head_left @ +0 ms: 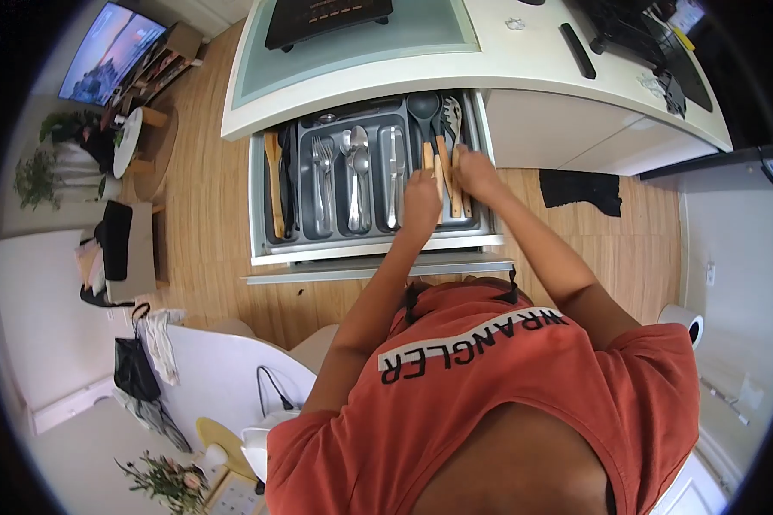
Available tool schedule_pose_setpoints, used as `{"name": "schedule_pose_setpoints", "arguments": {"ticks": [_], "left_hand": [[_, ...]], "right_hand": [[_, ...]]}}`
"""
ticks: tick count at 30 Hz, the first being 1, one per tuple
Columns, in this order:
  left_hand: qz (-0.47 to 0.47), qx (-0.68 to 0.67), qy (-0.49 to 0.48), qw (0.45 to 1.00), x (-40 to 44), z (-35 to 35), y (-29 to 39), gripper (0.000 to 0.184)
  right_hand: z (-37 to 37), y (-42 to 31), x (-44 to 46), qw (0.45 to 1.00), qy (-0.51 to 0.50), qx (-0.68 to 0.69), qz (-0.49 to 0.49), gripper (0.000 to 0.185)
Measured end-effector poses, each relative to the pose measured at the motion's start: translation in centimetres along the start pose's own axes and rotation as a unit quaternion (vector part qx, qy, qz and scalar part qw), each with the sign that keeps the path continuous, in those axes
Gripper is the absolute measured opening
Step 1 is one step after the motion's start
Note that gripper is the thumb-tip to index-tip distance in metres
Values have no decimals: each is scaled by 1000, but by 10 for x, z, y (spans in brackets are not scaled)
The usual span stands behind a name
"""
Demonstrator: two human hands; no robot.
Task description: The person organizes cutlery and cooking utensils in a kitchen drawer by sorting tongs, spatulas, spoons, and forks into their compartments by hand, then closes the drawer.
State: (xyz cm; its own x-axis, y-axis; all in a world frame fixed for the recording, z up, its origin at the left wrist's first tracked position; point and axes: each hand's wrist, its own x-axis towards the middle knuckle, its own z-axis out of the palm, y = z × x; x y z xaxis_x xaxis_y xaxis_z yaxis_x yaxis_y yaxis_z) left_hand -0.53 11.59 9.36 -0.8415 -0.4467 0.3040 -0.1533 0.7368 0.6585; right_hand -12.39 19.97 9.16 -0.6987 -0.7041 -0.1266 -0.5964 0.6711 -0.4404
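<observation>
An open drawer (378,251) holds a grey cutlery tray (296,230). My left hand (423,204) is closed over the tray's right compartment, at the wooden handle (428,154) of a kitchen utensil. Close on its right, my right hand (477,174) has its fingers curled at another wooden handle (457,157). Dark utensil heads lie beyond my hands, among them a large spoon (423,105) and a slotted one (452,112). Which head belongs to which handle is partly hidden. Forks (322,176), metal spoons (358,176) and knives (394,176) fill the compartments to the left.
Wooden utensils (274,184) lie along the drawer's left side. Above the drawer is a white counter (507,64) with a black cooktop (328,19) and a dark bar-shaped object (578,51). A black mat (581,190) lies on the wooden floor. Behind me stands a white table (223,365).
</observation>
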Motion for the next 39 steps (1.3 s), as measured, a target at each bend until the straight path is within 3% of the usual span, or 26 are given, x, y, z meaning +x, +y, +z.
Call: {"name": "schedule_pose_setpoints", "arguments": {"ticks": [2,4,5,8,10,12,13,14,16,17,18,20,21,24,26,27,30,32,36,38,39], "left_hand": [[23,41,-13,999,10,23,-15,22],[-83,62,-151,983,22,34,-23,35],[-67,74,-131,986,24,41,-28,45],[-65,112,-140,982,29,50,-37,51],[-74,69,-161,982,36,44,-40,51],[-85,26,-190,978,36,41,-45,50],[-74,18,-192,978,39,40,-47,50],[-63,10,-195,979,41,41,-48,50],[-81,-8,-197,977,46,41,-47,50],[-76,-10,-190,979,47,40,-48,46],[-69,-13,-182,981,50,38,-49,42],[-84,-17,-201,976,55,32,-48,46],[-88,-28,-211,973,58,25,-46,47],[-66,-44,-208,975,68,0,-40,46],[-91,-66,-239,965,76,-21,-33,31],[-148,-158,-241,946,77,-26,-35,25],[-217,-270,-250,904,78,-46,-42,16],[-227,-230,-280,904,74,-62,-44,20],[-181,-182,-236,937,64,-74,-51,26],[-181,-175,-202,947,60,-75,-55,28],[-98,-118,-153,976,60,-73,-62,27]], "right_hand": [[29,-15,-12,998,45,-25,38,28],[34,-22,-7,992,91,-57,72,35],[35,-24,-7,992,69,-34,103,36],[33,-28,-6,988,61,1,145,38],[22,-30,-9,985,75,12,155,39],[14,-27,-20,969,178,21,167,36],[16,-16,-25,961,246,-6,126,32],[20,-5,-28,959,249,-8,133,32],[24,4,-31,941,265,136,158,30],[33,2,-37,918,255,236,189,30],[39,-4,-38,917,259,235,193,30],[53,-18,-39,919,170,257,245,29],[48,-38,-41,952,181,72,237,35],[46,-61,-39,957,121,74,252,41],[51,-60,-36,965,97,42,240,42],[53,-58,-33,963,95,35,250,43],[62,-53,-29,961,102,16,257,45],[65,-50,-28,962,109,5,251,45],[63,-38,-31,952,126,58,273,40],[42,-37,-43,936,147,215,238,29],[36,-34,-46,898,150,322,258,27]]}}
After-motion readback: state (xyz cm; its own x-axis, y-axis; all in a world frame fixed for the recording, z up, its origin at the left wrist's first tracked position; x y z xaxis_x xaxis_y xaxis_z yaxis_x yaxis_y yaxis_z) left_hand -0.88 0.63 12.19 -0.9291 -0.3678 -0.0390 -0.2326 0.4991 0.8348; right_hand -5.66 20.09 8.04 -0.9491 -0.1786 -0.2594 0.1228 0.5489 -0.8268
